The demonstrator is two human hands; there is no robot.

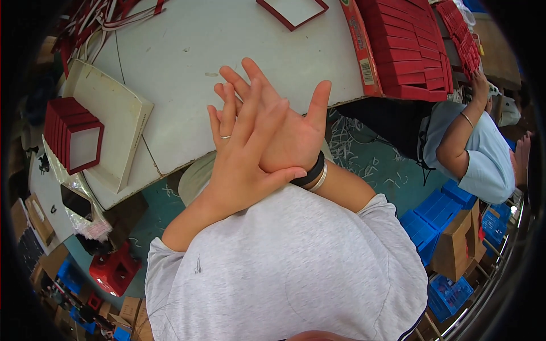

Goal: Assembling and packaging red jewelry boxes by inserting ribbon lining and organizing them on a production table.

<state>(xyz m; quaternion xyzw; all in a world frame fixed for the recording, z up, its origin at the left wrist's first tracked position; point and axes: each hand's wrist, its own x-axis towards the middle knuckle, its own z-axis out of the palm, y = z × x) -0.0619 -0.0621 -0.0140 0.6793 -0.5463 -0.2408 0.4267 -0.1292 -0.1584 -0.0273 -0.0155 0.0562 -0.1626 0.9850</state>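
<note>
Your left hand point(242, 150) lies, fingers spread, across the open palm of your right hand point(296, 139); each grip is wide. Leftward on the desk point(170, 96), red boxes point(74, 133) sit in a white tray point(114, 94); a larger red stack point(406, 51) stands rightward.

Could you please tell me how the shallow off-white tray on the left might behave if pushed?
The tray would probably stay stiff, since its walls stand without sagging. It may feel heavier toward the side where the dark red boxes are bunched. Those boxes could slide or topple, as bare floor lies beside them.
</note>
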